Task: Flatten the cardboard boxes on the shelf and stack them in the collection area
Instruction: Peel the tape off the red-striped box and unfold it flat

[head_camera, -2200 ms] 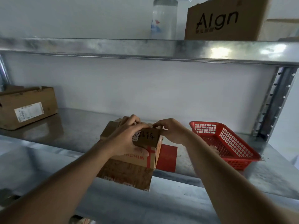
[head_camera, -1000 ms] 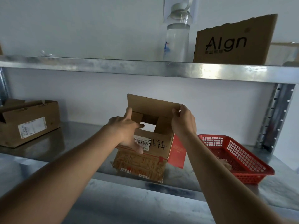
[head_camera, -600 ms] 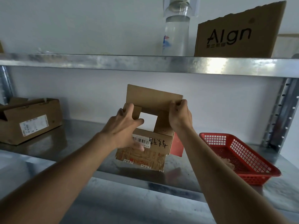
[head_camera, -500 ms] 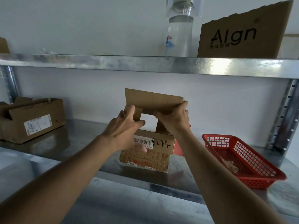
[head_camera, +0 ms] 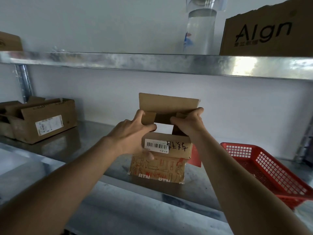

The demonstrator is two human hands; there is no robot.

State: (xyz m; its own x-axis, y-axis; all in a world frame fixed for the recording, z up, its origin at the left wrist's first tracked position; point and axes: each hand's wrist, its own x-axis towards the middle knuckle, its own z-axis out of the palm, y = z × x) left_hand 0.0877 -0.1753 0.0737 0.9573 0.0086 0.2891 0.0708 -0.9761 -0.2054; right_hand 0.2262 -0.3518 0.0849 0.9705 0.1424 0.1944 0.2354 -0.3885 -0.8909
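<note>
Left hand (head_camera: 133, 133): fingers curled round the left side flap and wall of a small brown cardboard box with red printed drawings and a barcode label (head_camera: 162, 160), steadying it. Right hand (head_camera: 188, 122): pinches the right side flap, likely to spread it for flattening. Box: held upright and open-ended over the grey galvanised metal shelf (head_camera: 71, 146); whether it rests there is unclear. Second, larger brown cardboard box with a white label (head_camera: 40, 119): well apart, far left. Red plastic mesh basket (head_camera: 264, 168): right, near.

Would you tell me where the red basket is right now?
The red basket sits on the metal shelf at the lower right of the head view, just right of the small printed box.
</note>
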